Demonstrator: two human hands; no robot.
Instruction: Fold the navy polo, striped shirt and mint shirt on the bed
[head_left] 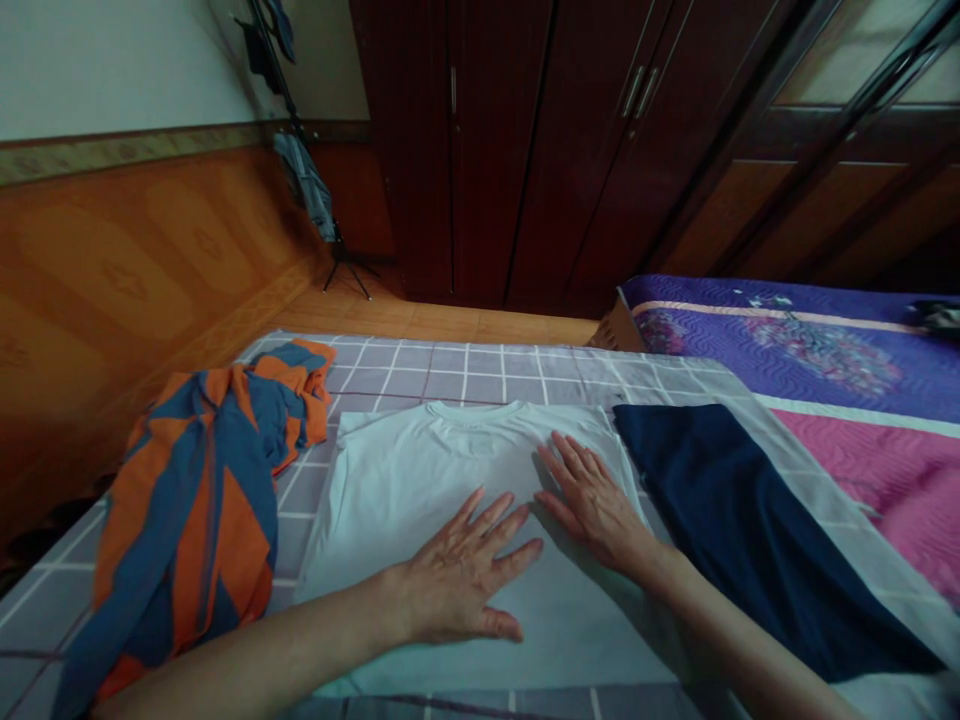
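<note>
A white T-shirt [405, 490] lies spread flat in front of me, its neckline at the far side. My left hand [472, 570] is over the middle of the shirt, palm down with fingers spread. Farther up and to the right, my right hand [589, 495] is also palm down, fingers stretched out, over the shirt's right chest area. Neither hand grips the cloth. Folded dark navy trousers or similar cloth [742, 520] lie just right of the shirt. To the left sits a crumpled orange and blue garment [202, 500].
Everything lies on a grey checked bedspread [495, 370]. A purple and pink bedcover [787, 340] adjoins at the right. Beyond the bed stand a dark red wardrobe [510, 150] and a coat stand [341, 255] with clothes hanging. An orange patterned wall [150, 260] runs along the left.
</note>
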